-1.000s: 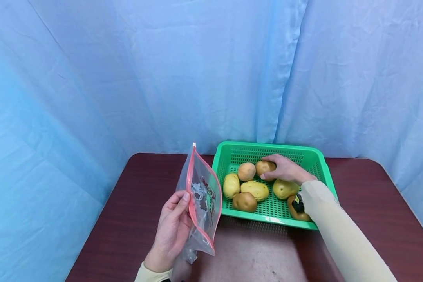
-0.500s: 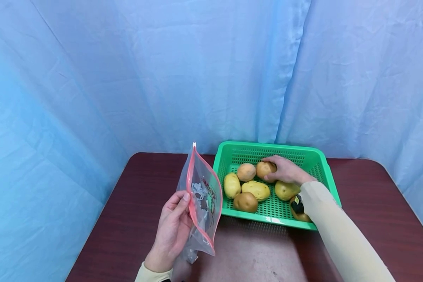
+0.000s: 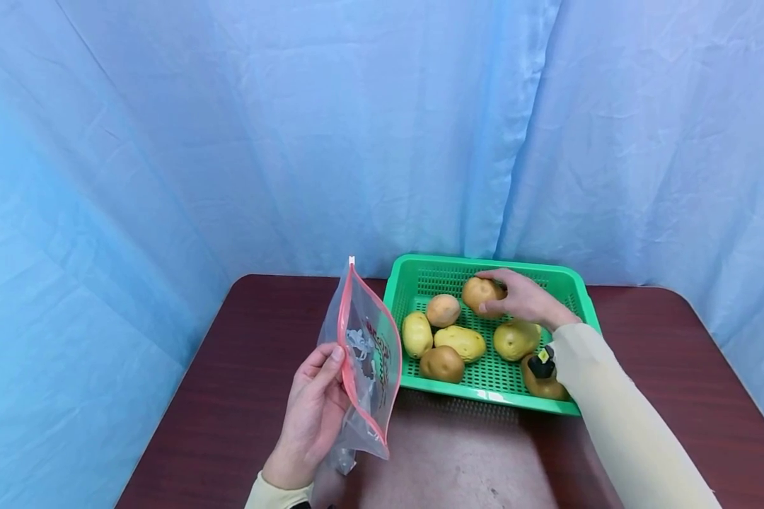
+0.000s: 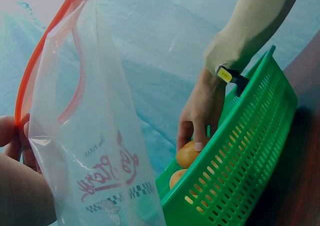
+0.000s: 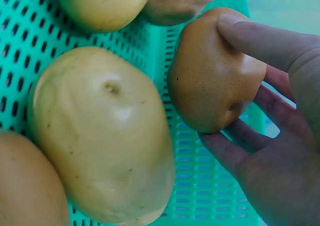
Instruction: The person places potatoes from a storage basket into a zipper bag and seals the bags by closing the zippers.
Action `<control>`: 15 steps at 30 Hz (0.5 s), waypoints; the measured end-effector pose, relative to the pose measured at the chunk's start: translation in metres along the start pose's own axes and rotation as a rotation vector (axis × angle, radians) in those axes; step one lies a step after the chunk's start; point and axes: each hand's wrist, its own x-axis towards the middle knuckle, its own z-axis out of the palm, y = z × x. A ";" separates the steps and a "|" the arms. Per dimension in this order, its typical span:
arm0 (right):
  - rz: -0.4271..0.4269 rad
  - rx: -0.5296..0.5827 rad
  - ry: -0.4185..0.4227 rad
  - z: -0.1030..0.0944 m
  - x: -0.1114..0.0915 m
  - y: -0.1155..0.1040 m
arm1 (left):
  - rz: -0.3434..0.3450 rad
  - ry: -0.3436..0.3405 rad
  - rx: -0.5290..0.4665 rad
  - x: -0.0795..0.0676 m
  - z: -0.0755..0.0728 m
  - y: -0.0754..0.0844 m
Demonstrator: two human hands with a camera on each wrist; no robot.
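Observation:
My left hand point(image 3: 312, 410) pinches the edge of a clear zip bag point(image 3: 375, 353) with a red-pink zip rim and printed lettering. The bag's mouth gapes toward the right, and a white slider sits at its top corner. At the back of the green basket point(image 3: 493, 397), my right hand point(image 3: 525, 300) grips a brown potato point(image 3: 480, 293), thumb on one side and fingers round the other. That brown potato point(image 5: 215, 71) shows close up in the right wrist view, held over the basket's slatted floor. Beside it lies a large yellow potato point(image 5: 102, 136).
Several other potatoes lie in the basket: a pinkish one point(image 3: 443, 310), a yellow one point(image 3: 417, 335), a lumpy yellow one point(image 3: 460, 343) and a brown one point(image 3: 442, 364). The basket stands on a dark red table point(image 3: 229, 396). Blue curtains point(image 3: 356, 127) hang behind.
My right hand has closed round the brown potato and raised it slightly, toward the basket's back, away from the pinkish one. The left hand and bag have stayed put.

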 end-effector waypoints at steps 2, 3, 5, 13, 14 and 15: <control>-0.006 0.008 0.007 -0.002 -0.002 -0.003 | -0.003 0.002 -0.004 0.000 0.000 0.000; -0.007 0.011 0.013 -0.003 -0.004 -0.005 | -0.003 0.002 -0.006 0.000 -0.001 0.000; -0.019 0.022 0.016 -0.005 -0.006 -0.008 | -0.004 0.005 -0.009 0.000 -0.001 -0.001; -0.047 0.046 0.047 -0.012 -0.021 -0.018 | -0.012 0.019 -0.005 0.001 0.001 -0.004; -0.054 0.045 0.054 -0.013 -0.023 -0.019 | -0.014 0.022 -0.002 0.002 0.001 -0.005; -0.061 0.044 0.062 -0.013 -0.025 -0.020 | -0.015 0.024 0.002 0.002 0.001 -0.005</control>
